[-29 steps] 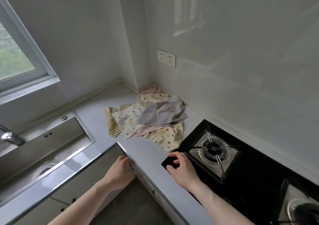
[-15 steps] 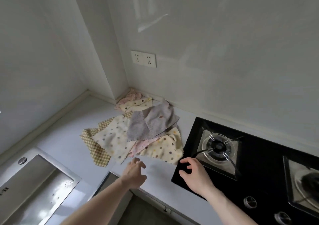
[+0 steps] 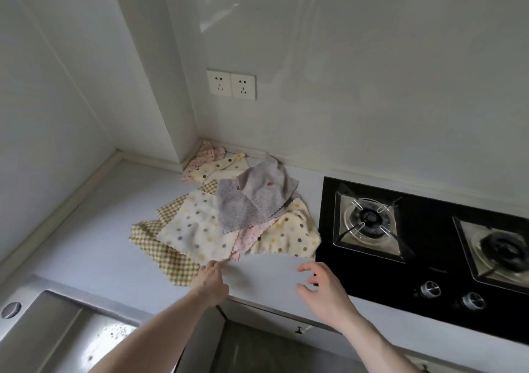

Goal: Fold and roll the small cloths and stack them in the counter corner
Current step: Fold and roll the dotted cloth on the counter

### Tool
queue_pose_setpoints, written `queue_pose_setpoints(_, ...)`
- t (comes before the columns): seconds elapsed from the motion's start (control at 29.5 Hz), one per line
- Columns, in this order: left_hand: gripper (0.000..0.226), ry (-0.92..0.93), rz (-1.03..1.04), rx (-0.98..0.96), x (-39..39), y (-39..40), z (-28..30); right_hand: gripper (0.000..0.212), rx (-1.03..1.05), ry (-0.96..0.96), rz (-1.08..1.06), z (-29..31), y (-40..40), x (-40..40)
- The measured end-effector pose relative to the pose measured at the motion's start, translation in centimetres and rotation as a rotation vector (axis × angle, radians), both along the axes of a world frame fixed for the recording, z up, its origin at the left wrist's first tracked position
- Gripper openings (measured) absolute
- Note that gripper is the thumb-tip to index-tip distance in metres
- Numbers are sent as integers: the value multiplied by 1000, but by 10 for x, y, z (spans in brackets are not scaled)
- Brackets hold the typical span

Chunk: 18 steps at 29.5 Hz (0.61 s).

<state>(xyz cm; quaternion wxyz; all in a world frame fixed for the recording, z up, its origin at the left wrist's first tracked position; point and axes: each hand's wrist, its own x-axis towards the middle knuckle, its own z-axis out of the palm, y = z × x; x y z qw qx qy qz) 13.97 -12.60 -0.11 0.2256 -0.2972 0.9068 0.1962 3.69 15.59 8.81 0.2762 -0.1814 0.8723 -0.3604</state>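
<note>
**Left hand on the spotted cloth's corner**

Here is the pile of cloths [image 3: 229,212], loose and unfolded on the tabletop [image 3: 86,246], spreading out from the wall corner toward the front edge. On top lie two grey cloths [image 3: 254,200], overlapping. Under them a white cloth [image 3: 194,229] with coloured dots, a cream dotted cloth [image 3: 292,238] touching the edge of the black hob [image 3: 423,281], a pink one [image 3: 249,236] peeking between them, and a checked cloth [image 3: 169,255] sticking out at the near left. Two more sit tucked right into the corner, pink [image 3: 206,156] and cream [image 3: 223,168].

The left hand [image 3: 210,282] reaches in, fingers drawn together at the near corner of the white cloth, apparently pinching it. The right hand [image 3: 323,285] hovers above the bare tabletop just beside the hob, fingers spread and loosely curved, holding nothing, a little short of the cream cloth.

A steel sink [image 3: 57,332] shows at lower left, a double socket [image 3: 231,84] on the wall above the pile.
</note>
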Motion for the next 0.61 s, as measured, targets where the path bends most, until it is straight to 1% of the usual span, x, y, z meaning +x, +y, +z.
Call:
queue_pose_setpoints(0.03, 67, 36, 8, -11, 1, -4, 3, 24, 8, -4, -3, 1, 1, 4)
queue_pose_setpoints(0.1, 56, 194, 88, -69, 2, -14, 14, 24, 17, 5, -6, 5, 2, 10)
queue_pose_setpoints(0.17, 37, 430, 190, -151, 2, -25, 38, 23, 2, 14, -24, 10, 3, 13)
queue_pose_setpoints(0.24, 19, 678, 287, -167, -1, -35, 72, 23, -26, 17, -47, 15, 0, 15)
queue_pose_setpoints(0.27, 15, 788, 322, -144, -4, -40, 92, 23, -35, 21, -52, 19, -3, 16)
queue_pose_setpoints(0.34, 16, 970, 333, -89, -12, -44, 134, 25, -55, 33, -58, 26, -11, 17)
queue_pose_setpoints(0.41, 18, 1103, 312, -6, -15, -43, 176, 26, -85, 44, -49, 36, -22, 16)
queue_pose_setpoints(0.47, 15, 1172, 262, 97, -13, -37, 211, 28, -135, 39, -44, 48, -33, 18)
queue_pose_setpoints(0.51, 14, 1174, 234, 141, -10, -34, 228, 30, -166, 41, -39, 53, -38, 18)
queue_pose_setpoints(0.54, 14, 1150, 205, 189, -8, -29, 242, 33, -199, 45, -30, 59, -43, 19)
queue_pose_setpoints(0.61, 14, 1038, 123, 238, -3, -20, 266, 40, -266, 46, 1, 68, -51, 21)
